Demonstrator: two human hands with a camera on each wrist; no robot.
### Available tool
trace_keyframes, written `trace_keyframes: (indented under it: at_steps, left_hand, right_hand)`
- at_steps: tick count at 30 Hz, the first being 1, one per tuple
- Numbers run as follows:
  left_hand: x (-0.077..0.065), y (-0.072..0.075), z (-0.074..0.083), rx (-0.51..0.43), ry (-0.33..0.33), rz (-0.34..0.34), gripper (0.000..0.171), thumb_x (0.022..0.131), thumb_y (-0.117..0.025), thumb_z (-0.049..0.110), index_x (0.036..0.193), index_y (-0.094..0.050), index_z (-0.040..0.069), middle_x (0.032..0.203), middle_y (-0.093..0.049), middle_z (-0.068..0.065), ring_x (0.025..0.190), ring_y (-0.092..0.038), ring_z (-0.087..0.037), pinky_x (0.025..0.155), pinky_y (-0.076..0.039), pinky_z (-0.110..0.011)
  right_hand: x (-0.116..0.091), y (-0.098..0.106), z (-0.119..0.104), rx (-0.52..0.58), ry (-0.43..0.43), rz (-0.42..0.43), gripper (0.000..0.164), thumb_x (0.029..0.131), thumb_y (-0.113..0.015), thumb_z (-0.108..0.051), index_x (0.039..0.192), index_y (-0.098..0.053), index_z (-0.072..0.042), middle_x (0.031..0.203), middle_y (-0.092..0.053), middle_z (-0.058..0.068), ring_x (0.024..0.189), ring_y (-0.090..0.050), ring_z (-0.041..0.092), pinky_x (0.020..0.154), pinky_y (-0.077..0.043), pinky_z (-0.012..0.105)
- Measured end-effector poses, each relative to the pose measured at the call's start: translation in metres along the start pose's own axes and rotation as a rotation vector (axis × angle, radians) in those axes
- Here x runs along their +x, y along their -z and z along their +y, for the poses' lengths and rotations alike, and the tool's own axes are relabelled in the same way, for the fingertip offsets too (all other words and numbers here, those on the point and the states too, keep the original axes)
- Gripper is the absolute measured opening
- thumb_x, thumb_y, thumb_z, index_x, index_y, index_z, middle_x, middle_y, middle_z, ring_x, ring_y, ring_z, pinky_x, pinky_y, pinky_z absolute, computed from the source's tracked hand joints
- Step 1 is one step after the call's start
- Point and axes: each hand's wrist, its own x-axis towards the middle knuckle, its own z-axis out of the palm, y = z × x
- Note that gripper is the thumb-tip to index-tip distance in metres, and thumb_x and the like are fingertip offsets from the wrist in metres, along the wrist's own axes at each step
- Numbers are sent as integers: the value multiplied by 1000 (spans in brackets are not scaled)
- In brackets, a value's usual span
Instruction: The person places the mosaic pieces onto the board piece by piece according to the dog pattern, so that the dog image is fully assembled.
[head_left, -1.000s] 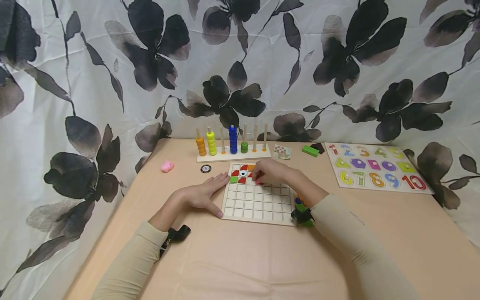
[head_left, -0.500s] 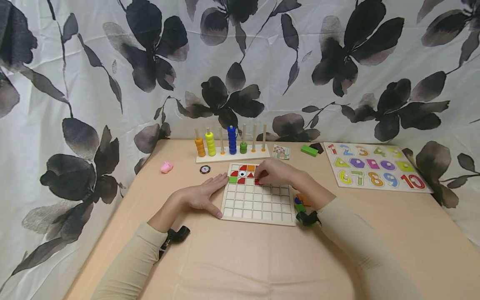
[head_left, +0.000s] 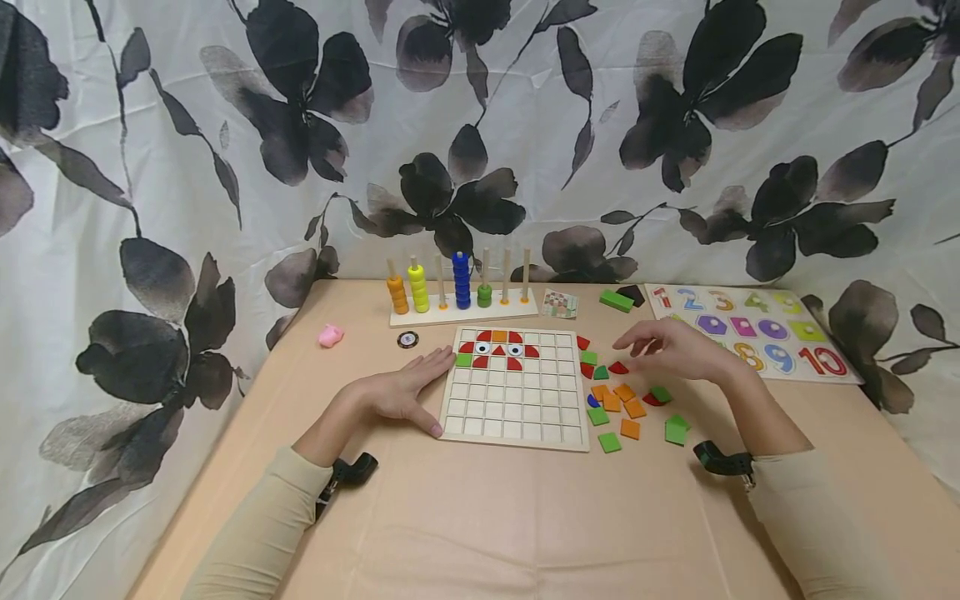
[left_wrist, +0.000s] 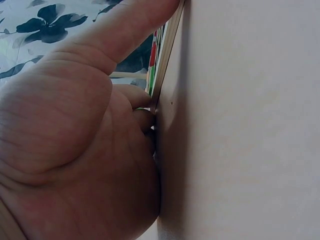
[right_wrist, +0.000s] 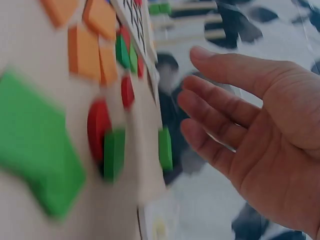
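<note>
A square white grid board [head_left: 510, 408] lies on the table, with red, green, orange and eye-patterned tiles set in its upper rows. My left hand [head_left: 401, 392] lies flat beside it, thumb and fingertips at the board's left edge. In the left wrist view the thumb reaches along the board's wooden side [left_wrist: 167, 60]. My right hand [head_left: 678, 350] hovers over the loose tiles right of the board, holding nothing. Its fingers are loosely bent in the right wrist view. Below it lie a red tile [head_left: 618, 367], orange tiles [head_left: 625, 392] and green tiles [head_left: 676, 429].
Behind the board stands a peg stacker [head_left: 465, 313] with coloured rings, beside a small picture card [head_left: 560, 304]. A number puzzle board [head_left: 757, 367] lies at the right. Green block [head_left: 616, 301], pink lump [head_left: 330, 336] and round black-and-white disc [head_left: 408, 339] lie about. A floral curtain hangs behind.
My right hand has left the board and moved right, over the loose tiles. A second eye tile and red pieces now show where it was. My left hand stays in place.
</note>
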Motion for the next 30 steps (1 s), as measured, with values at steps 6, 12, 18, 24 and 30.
trace_keyframes:
  at_steps: [6, 12, 18, 24, 30]
  left_hand:
    - [-1, -1, 0, -9, 1, 0, 121, 69, -76, 61, 156, -4, 18, 161, 9, 3, 146, 11, -15, 119, 0, -41]
    - [-1, 0, 0, -7, 5, -4, 121, 70, -76, 61, 156, -3, 18, 161, 10, 3, 146, 11, -15, 119, 1, -41]
    - [-1, 0, 0, -11, 1, -1, 121, 69, -76, 61, 156, -4, 18, 161, 9, 3, 147, 10, -16, 119, 0, -41]
    - [-1, 0, 0, -20, 3, 5, 121, 69, -77, 60, 156, -4, 17, 162, 8, 1, 147, 10, -17, 119, 0, -42]
    - [-1, 0, 1, -17, -1, 4, 121, 69, -76, 61, 156, -4, 17, 162, 7, -1, 147, 10, -17, 119, 0, -42]
  right_hand:
    - [-25, 9, 26, 12, -106, -112, 27, 83, -73, -9, 110, -72, -14, 104, -68, 7, 91, -56, 24, 76, -51, 28]
    - [-30, 5, 40, -4, -53, -205, 24, 80, -78, -13, 104, -74, -15, 96, -66, 6, 81, -54, 24, 72, -47, 26]
    - [-25, 3, 43, 23, -87, -178, 20, 80, -77, -13, 99, -72, -13, 93, -70, 3, 83, -57, 25, 74, -49, 27]
    - [-9, 8, 26, 44, -81, -34, 12, 85, -73, -14, 97, -73, -13, 91, -70, 3, 85, -58, 26, 72, -50, 30]
    - [31, -3, -11, 84, 67, 64, 14, 86, -72, -16, 101, -72, -13, 96, -70, 2, 85, -61, 23, 76, -54, 27]
